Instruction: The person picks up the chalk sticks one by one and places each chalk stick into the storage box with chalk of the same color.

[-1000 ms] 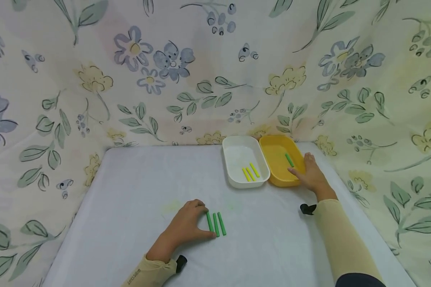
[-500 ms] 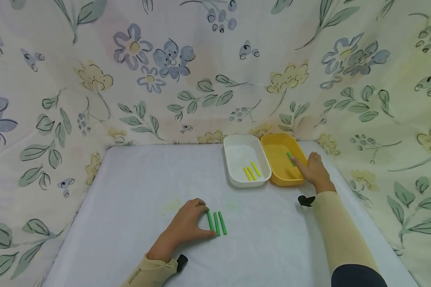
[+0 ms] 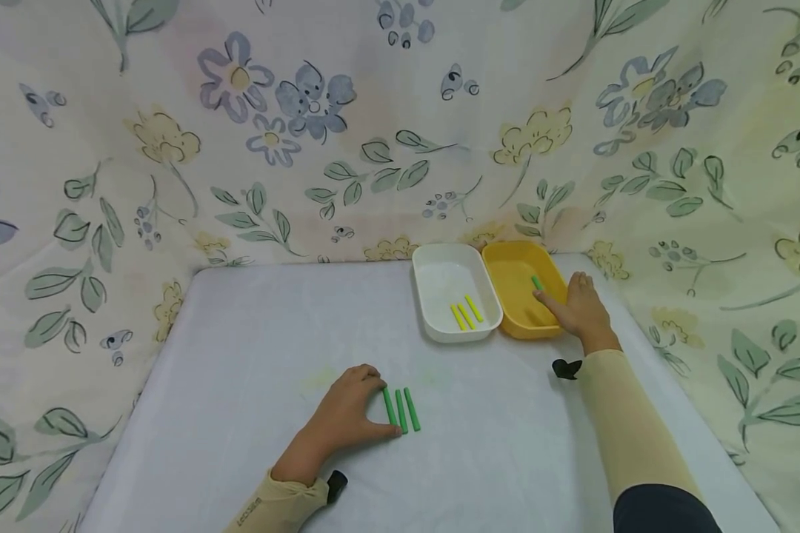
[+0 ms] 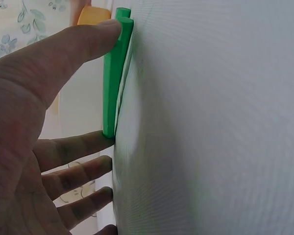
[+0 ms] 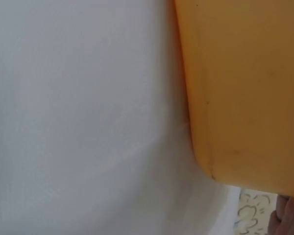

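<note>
Three green sticks (image 3: 401, 411) lay nearly parallel, the leftmost one (image 3: 390, 406) pinched end to end by the left hand (image 3: 344, 414), while the right hand (image 3: 583, 311) gripped the yellow tray (image 3: 530, 333).

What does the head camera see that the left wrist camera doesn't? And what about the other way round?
Only the head view: three yellow sticks in the white tray.

Only the left wrist view: the palm side of the left hand.

Both: that hand, green sticks and the orange tray, just a patch in the wrist view.
</note>
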`<state>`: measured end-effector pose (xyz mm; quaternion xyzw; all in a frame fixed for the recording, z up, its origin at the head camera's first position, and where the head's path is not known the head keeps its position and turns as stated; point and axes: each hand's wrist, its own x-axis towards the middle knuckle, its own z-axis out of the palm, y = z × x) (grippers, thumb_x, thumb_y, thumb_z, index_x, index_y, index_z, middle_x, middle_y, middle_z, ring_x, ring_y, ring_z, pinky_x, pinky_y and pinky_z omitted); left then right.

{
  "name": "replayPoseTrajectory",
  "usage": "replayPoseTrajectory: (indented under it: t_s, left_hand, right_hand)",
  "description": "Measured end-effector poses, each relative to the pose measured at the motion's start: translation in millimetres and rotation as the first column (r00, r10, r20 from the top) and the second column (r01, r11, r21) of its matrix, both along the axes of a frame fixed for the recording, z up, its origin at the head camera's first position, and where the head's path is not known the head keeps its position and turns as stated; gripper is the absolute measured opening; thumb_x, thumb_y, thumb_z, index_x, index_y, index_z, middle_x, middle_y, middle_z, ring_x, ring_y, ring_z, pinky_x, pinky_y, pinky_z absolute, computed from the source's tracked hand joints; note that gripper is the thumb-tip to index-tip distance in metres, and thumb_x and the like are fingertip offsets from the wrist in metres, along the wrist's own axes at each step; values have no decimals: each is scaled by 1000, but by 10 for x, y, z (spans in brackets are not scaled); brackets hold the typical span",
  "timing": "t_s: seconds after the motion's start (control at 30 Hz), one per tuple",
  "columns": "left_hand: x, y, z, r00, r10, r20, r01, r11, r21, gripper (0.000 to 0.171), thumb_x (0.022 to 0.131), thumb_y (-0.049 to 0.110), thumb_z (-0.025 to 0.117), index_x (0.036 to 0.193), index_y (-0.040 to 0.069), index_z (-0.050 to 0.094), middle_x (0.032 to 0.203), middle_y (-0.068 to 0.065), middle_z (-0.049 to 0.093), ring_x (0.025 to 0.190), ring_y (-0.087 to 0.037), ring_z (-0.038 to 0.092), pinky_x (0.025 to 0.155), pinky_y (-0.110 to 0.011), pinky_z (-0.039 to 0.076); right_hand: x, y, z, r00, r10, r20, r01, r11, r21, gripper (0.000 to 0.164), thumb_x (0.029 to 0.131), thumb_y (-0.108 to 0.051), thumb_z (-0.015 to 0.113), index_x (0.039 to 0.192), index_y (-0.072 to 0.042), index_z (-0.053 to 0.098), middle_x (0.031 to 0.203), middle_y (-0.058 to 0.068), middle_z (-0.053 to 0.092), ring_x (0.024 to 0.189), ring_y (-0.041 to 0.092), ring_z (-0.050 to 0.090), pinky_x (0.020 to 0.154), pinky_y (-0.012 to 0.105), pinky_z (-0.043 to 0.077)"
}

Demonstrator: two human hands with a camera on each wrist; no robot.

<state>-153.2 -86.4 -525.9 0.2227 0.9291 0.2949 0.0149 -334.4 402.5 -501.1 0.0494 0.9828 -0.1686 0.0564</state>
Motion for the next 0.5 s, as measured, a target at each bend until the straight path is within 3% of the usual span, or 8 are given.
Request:
replayPoseTrajectory:
  t_s: [0.13, 0.5]
  left_hand:
    - [3, -4, 1, 1000, 10, 5, -10, 1000, 13, 73, 73, 54, 94, 126, 8, 74, 134, -8, 64, 132, -30, 57, 112, -53, 49]
    - [0, -1, 1, 1000, 9, 4, -9, 1000, 11, 74, 74, 56, 93, 127, 7, 74, 133, -7, 65, 133, -30, 58, 113, -52, 48]
  right_hand:
    - [-36, -5, -10, 999, 29, -26, -29, 1000, 8, 128, 95, -87, 35, 162, 12, -13, 170, 36, -14, 161, 54, -8, 127, 71, 5]
    - [-21, -22, -11, 997, 67, -50, -64, 997, 48, 127, 96, -87, 34, 163, 10, -12, 172, 32, -17, 162, 51, -11, 129, 67, 2]
